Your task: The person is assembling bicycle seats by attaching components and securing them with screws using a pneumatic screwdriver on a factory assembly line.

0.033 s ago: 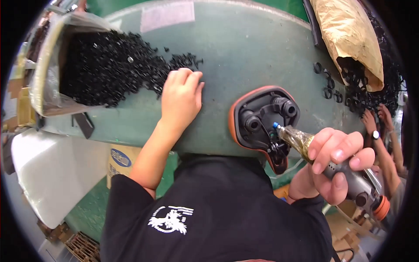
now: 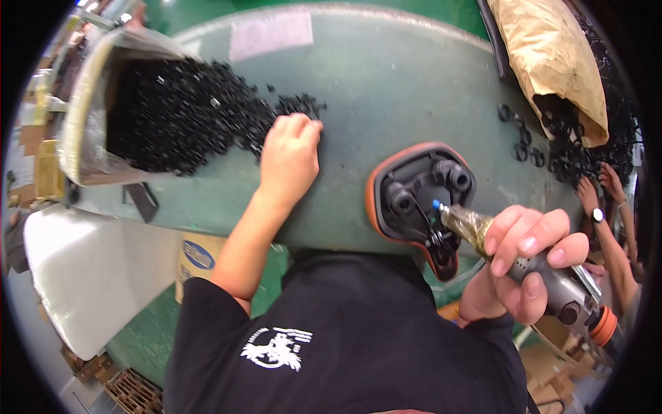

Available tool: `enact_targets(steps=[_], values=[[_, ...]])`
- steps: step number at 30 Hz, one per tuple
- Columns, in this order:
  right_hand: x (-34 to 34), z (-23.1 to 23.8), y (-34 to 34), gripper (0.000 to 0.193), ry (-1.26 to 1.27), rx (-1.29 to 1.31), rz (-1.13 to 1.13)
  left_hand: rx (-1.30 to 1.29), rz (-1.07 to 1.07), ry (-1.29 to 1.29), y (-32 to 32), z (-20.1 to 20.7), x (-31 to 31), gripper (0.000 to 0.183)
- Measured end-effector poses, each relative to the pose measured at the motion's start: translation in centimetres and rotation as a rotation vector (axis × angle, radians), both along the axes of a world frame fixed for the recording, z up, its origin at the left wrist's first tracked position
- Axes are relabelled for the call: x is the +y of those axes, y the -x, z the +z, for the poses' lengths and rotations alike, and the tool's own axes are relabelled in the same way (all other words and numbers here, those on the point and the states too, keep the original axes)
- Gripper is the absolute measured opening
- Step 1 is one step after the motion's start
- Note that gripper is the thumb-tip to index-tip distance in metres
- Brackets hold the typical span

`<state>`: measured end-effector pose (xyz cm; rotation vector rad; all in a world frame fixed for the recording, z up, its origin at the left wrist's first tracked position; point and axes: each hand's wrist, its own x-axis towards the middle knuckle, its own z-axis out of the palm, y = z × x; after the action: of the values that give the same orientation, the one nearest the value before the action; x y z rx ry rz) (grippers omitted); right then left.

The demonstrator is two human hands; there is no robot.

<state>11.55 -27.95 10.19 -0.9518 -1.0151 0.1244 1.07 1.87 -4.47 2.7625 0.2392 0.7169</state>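
My left hand (image 2: 290, 153) rests at the right edge of a spread pile of small black screw-like pieces (image 2: 186, 114). Its fingers are curled and pressed together; whatever they pinch, if anything, is hidden. In my right hand (image 2: 527, 259) is a grey air screwdriver (image 2: 555, 284), gripped around its body, with a taped nose and a blue tip. That tip points left over a bicycle saddle (image 2: 373, 196), which lies upside down on the table with its black underside and two round spring mounts upward. Whether the tip touches the saddle I cannot tell.
A plastic-lined box (image 2: 72, 131) on its side spills the black pieces onto the green table (image 2: 345, 165). At the right, a brown paper sack (image 2: 562, 55) has black rings (image 2: 522, 136) before it. Another person's hands (image 2: 588, 193) work beside it.
The whole view has shifted slightly. My left hand's fingers have drawn closer together at the pile. The right hand keeps its grip on the air screwdriver.
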Motion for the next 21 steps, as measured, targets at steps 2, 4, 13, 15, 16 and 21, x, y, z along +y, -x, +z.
enact_targets(steps=[2, 4, 13, 15, 16, 21], values=[[-0.5, 0.0, 0.9, 0.027, -0.031, 0.068, -0.084, 0.017, -0.094, -0.036, -0.9, -0.2, 1.3, 0.009], [-1.5, 0.7, 1.9, 0.026, -0.018, 0.113, -0.177, 0.039, -0.189, -0.052, -1.3, 0.2, 1.9, 0.010], [-3.1, 2.1, 2.0, 0.029, -0.221, 0.156, -0.096, -0.198, -0.479, 1.371, -0.4, 4.3, -6.9, 0.006], [-2.9, 2.2, 1.2, 0.030, -0.277, 0.106, 0.033, 0.036, -0.643, 1.637, -0.3, 7.0, -9.2, 0.011], [-2.7, 2.4, 1.1, 0.031, -0.301, 0.085, 0.088, 0.118, -0.672, 1.790, -0.1, 8.1, -10.3, 0.018], [-3.1, 2.5, 1.1, 0.033, -0.295, 0.012, 0.079, 0.098, -0.818, 2.010, -0.6, 7.2, -12.8, 0.017]])
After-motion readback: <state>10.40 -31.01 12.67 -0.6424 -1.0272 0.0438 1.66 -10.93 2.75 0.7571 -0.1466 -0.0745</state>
